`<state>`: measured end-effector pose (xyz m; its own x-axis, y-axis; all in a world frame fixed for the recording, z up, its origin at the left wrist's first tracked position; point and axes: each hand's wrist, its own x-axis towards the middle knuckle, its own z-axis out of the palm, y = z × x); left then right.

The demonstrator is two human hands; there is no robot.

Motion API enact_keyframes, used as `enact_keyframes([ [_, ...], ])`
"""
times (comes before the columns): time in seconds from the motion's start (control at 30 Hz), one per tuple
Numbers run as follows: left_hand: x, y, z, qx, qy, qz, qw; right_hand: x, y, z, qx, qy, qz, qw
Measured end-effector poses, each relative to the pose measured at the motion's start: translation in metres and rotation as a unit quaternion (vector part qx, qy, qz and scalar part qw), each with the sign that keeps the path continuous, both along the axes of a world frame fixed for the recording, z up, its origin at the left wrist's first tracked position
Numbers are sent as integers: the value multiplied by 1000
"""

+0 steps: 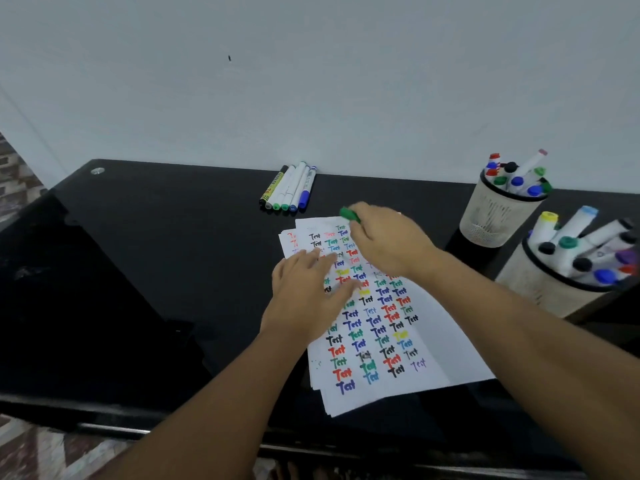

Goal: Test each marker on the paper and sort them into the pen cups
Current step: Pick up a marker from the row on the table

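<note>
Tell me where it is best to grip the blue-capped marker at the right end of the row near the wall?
Probably the white barrel of the blue-capped marker, pinched from above: its right flank is free, but a neighbouring white marker lies close against its left side.

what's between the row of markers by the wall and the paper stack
Only bare black table separates the row of markers from the paper stack, as the head view shows.
</note>
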<state>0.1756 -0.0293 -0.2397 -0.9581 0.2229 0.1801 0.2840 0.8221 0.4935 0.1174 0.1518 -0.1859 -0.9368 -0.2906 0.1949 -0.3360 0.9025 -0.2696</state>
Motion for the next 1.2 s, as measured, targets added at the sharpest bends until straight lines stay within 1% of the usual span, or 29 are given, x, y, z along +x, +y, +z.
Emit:
enact_keyframes([
  [0.1, -1, 0, -3, 10, 26, 1, 1000, 29, 10, -5, 3, -72, -3, 997],
  [0.23, -1, 0, -3, 20, 41, 1, 999, 56, 22, -3, -24, -110, -8, 994],
  [0.3, 0, 1, -2, 22, 43, 0, 999, 61, 24, -1, 1, -99, 5, 995],
  [0.37, 1, 2, -2, 25, 46, -3, 999, 62, 26, 1, 46, -87, 23, 995],
  [0.5, 0, 2, -4, 20, 64, -25, 997, 66, 34, 1, 100, -93, 27, 990],
  [0.6, 1, 1, -5, 18, 88, -45, 995, 67, 35, -4, 120, -91, 26, 988],
  [0.73, 2, -1, -10, 12, 141, -80, 987, 66, 32, -11, 172, -67, 50, 982],
  [0.9, -1, -2, -17, -2, 196, -115, 974, 69, 28, -11, 175, -67, 53, 981],
  [1.1, -3, -3, -17, -11, 197, -118, 973, 67, 27, -12, 184, -62, 54, 979],
  [1.2, -2, -3, -17, -10, 198, -121, 973, 68, 29, -13, 169, -58, 59, 982],
])
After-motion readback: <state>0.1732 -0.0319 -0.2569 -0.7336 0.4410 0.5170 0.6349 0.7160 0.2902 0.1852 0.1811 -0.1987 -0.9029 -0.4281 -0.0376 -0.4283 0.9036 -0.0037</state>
